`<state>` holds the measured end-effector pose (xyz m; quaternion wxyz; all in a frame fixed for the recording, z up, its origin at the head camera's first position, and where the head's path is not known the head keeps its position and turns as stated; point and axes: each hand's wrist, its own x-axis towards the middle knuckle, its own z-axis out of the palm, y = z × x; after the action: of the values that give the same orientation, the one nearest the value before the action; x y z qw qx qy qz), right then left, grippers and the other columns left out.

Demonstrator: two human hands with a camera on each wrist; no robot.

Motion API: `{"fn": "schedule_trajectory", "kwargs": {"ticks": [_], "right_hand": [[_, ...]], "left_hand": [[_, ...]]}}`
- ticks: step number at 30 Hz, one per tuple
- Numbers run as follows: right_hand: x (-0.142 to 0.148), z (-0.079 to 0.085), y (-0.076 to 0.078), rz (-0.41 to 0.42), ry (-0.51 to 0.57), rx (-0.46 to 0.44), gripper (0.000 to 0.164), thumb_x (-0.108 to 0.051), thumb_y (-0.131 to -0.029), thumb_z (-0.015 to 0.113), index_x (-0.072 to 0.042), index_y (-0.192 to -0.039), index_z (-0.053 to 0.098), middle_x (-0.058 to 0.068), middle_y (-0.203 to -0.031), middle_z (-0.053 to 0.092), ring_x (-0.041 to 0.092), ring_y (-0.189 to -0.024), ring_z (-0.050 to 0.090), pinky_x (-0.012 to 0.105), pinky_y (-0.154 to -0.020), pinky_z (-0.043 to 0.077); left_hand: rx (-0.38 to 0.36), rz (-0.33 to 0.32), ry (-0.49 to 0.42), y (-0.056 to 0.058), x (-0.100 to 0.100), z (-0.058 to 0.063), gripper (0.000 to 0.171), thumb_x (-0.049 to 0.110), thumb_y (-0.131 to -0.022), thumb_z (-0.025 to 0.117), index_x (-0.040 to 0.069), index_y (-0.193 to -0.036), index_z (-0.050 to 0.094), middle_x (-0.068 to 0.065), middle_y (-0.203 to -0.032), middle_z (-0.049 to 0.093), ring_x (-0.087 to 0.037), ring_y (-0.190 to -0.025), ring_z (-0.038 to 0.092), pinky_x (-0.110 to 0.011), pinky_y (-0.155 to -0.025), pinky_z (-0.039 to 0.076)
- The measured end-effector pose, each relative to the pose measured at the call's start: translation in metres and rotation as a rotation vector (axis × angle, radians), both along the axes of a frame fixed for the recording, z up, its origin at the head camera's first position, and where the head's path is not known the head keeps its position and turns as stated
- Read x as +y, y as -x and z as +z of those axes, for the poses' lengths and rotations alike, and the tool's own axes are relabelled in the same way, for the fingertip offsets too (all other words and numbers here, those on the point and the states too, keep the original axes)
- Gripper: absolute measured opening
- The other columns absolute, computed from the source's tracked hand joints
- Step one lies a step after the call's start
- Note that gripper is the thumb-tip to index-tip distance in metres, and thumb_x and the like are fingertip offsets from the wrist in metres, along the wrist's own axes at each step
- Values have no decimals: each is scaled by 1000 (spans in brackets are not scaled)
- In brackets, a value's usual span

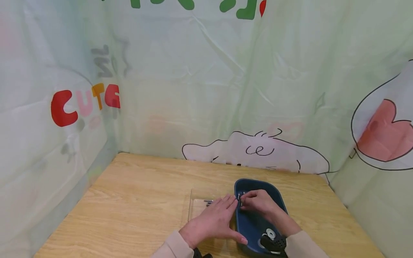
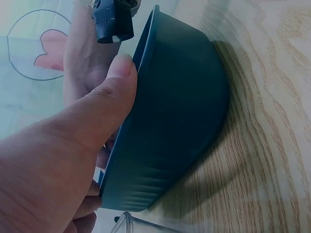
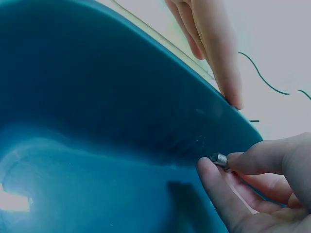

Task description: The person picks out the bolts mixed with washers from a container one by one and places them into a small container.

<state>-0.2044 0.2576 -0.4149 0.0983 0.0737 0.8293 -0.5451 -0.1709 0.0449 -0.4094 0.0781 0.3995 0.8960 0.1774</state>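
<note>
A deep blue plastic basin (image 1: 258, 224) sits on the table. Inside it, close to its left wall, my right hand (image 1: 259, 204) pinches a small threaded metal screw (image 3: 219, 159) between thumb and fingertips. The end of the screw pokes out from the fingers; the rest is hidden. My left hand (image 1: 216, 218) lies along the basin's left edge, fingers extended, with fingertips at the rim (image 3: 194, 77). Its thumb (image 2: 121, 68) is spread apart from the fingers and rests against the rim nearer to me.
A clear plastic box (image 1: 190, 204) stands left of the basin, partly behind my left hand, with several small dark pieces (image 1: 208, 202) showing in it. The wooden table (image 1: 129, 208) meets a printed curtain (image 1: 193, 89) at the back and sides.
</note>
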Motion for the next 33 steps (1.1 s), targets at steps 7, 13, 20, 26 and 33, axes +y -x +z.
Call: {"fn": "schedule_trajectory", "kwargs": {"ticks": [7, 13, 20, 26, 33], "right_hand": [[3, 4, -3, 28, 46, 14, 24, 0, -94, 60, 14, -114, 64, 24, -110, 68, 27, -91, 73, 38, -83, 61], [9, 9, -2, 70, 77, 34, 27, -2, -95, 60, 16, -116, 60, 26, -111, 67, 28, -95, 72, 39, -86, 60], [10, 20, -1, 106, 107, 60, 29, -3, -97, 59, 17, -117, 59, 26, -110, 67, 30, -98, 72, 37, -87, 60], [9, 28, -3, 85, 96, 49, 30, -6, -97, 60, 14, -120, 60, 26, -114, 67, 30, -100, 72, 37, -89, 59], [5, 38, -3, 92, 106, 57, 31, -9, -97, 61, 12, -120, 60, 23, -115, 65, 25, -99, 72, 36, -90, 59]], "left_hand": [[28, 31, -1, 0, -1, 4, 109, 78, -78, 60, 13, -158, 25, -4, -166, 23, -21, -153, 23, -41, -123, 28], [67, 76, 27, 1, -4, 7, 114, 81, -75, 59, 10, -158, 26, -5, -165, 25, -21, -153, 23, -39, -122, 30], [42, 129, 16, 5, -13, 12, 113, 78, -76, 62, 9, -157, 26, -5, -166, 22, -21, -154, 19, -40, -123, 27], [58, 136, 14, 7, -18, 13, 114, 79, -76, 61, 8, -157, 26, -7, -166, 22, -22, -155, 17, -41, -124, 26], [52, 163, -4, 8, -26, 13, 116, 79, -75, 62, 6, -157, 25, -9, -166, 20, -24, -155, 16, -43, -124, 25]]}}
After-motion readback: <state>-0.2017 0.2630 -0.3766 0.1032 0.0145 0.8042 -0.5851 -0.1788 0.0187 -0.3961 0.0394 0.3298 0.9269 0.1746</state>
